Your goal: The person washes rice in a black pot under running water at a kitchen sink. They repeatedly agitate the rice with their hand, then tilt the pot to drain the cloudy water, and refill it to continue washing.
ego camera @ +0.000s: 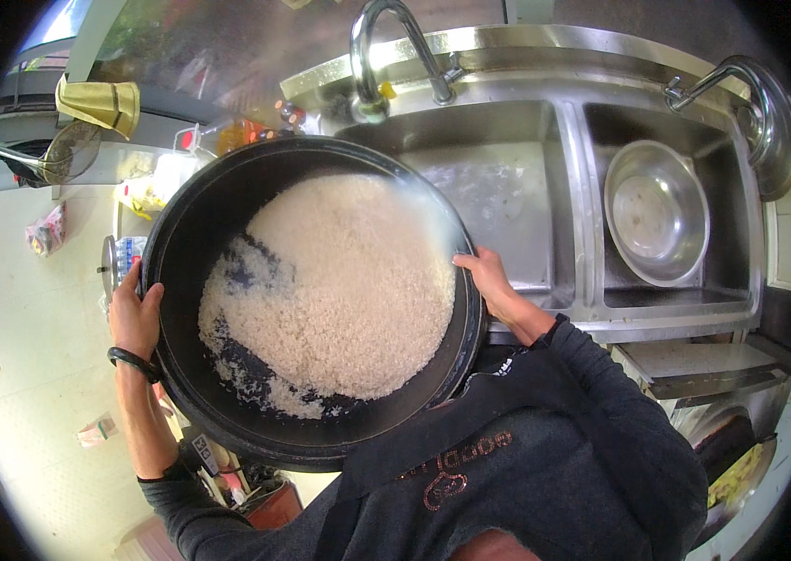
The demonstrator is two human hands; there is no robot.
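A large round black pot (188,231) is held up in front of my body, partly over the left basin of the steel sink. Inside lies a thick bed of uncooked white rice (346,287), heaped to the right, with patches of dark bottom showing at the left and lower left. My left hand (134,315) grips the pot's left side, thumb on the rim. On the right side, my right hand (485,275) holds the rim with its thumb on top; its fingers underneath are hidden.
The double sink (578,231) has a metal bowl (656,214) in its right basin. A curved faucet (413,31) rises behind the left basin, another faucet (753,77) at the right corner. Bottles (234,133) stand beyond the pot. A mesh strainer (71,153) hangs at the far left.
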